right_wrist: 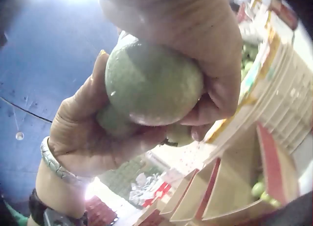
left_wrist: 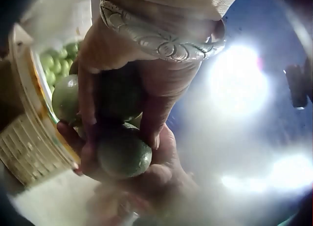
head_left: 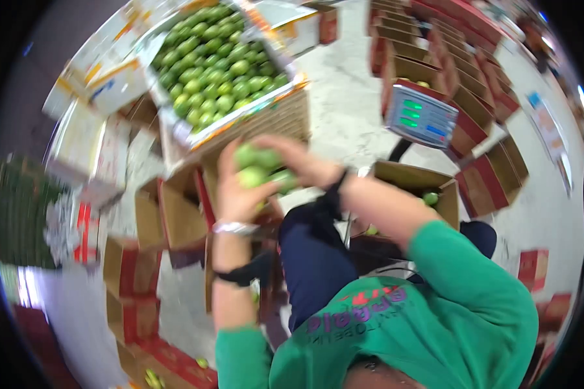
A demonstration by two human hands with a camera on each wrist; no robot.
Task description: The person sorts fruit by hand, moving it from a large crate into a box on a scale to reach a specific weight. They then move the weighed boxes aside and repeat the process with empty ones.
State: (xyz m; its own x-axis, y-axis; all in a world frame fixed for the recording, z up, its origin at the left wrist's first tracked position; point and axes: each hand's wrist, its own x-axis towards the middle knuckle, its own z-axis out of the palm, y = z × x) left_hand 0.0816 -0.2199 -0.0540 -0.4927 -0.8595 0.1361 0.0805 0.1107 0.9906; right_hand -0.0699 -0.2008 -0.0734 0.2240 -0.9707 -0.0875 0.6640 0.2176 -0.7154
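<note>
Between the two hands, in front of the chest, are several round, smooth green fruits point(head_left: 252, 177). My left hand point(head_left: 235, 198), with a silver bracelet at its wrist, holds them from the left side with fingers curled around. From the other side my right hand point(head_left: 310, 167) curls over the fruits too. In the left wrist view one fruit point(left_wrist: 124, 152) sits between the left fingertips and the right palm. A large fruit point(right_wrist: 154, 82) fills the right hand's grip in the right wrist view, with the left hand point(right_wrist: 93, 143) cupped beneath.
Ahead stands a lined crate point(head_left: 253, 123) heaped with the same green fruits. A scale point(head_left: 422, 117) with a lit green display is at the right. Open cardboard boxes point(head_left: 185, 204) surround the seated person, and one box point(head_left: 444, 194) at the right has fruit inside.
</note>
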